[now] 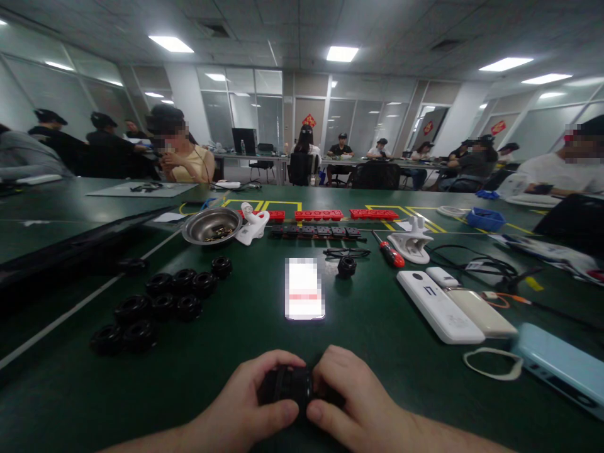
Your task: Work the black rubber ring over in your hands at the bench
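Observation:
At the table's near edge both hands are closed round a black round plastic fitting (293, 385) with a ridged body, lying sideways between them. My left hand (257, 399) grips its left part, thumb in front and fingers over the top. The curled fingers and thumb of my right hand (346, 396) press at its right end, and they hide that end. Several similar black ring-shaped fittings (133, 308) are grouped to the left. One more black fitting (346, 267) stands farther off, right of a lit phone (304, 289).
A metal bowl (212, 225) holds small brass-coloured parts. Red trays (318, 215) and a black strip of parts (316, 233) lie at the back. To the right are a screwdriver (391, 251), a white power bank (438, 308), cables and a light-blue device (561, 365). Other people sit beyond.

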### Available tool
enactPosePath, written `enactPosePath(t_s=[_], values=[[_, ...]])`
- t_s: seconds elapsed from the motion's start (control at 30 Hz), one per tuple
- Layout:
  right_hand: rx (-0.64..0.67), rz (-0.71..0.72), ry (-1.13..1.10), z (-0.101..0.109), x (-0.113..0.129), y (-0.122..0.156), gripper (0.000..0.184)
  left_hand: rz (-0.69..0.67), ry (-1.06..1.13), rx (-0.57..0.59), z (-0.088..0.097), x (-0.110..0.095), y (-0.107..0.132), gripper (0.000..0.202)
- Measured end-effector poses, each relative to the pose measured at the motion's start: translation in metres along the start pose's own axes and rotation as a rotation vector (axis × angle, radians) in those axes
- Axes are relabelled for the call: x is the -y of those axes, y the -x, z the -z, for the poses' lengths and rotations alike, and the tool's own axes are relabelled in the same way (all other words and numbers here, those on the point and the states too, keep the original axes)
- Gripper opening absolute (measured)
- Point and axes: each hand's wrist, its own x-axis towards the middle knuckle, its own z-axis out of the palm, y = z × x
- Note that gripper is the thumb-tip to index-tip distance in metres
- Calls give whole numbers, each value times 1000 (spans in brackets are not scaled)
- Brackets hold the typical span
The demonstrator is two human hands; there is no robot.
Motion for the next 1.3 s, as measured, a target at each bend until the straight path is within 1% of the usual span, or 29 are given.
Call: enactPosePath(t_s=[0.07,0.17,0.27,0.37,0.5,0.63,0.83,0.93,1.03,1.13,1.2,1.3], values=[[-20,1,-7,0,0,0,59,9,30,-4,0,0,-1,48],[-42,2,-8,0,0,1,52,58,101,-4,-1,0,-1,50],[-31,-2,-4,2,1,2,49,74,95,-11,0,0,-1,48],[-11,-1,-2,3,2,1,52,43,41,-25,0,0,0,45],[-5,-16,-3,3,1,0,63,20,-19,-31,1,-1,1,45],[19,11,0,1,0,0,63,30,-34,-27,0,-1,1,47],[-32,33,27,1,2,2,51,33,29,-14,-1,-1,0,50],[-35,50,16,2,3,3,48,52,55,-17,-1,-1,0,49],[-23,26,10,3,3,2,45,46,45,-31,0,0,0,48],[-16,-11,4,2,1,1,52,27,25,-30,1,1,0,47],[-17,-9,7,1,0,0,57,22,25,-15,1,2,-1,47],[-28,17,11,0,-1,0,57,12,18,-3,1,3,-1,47]])
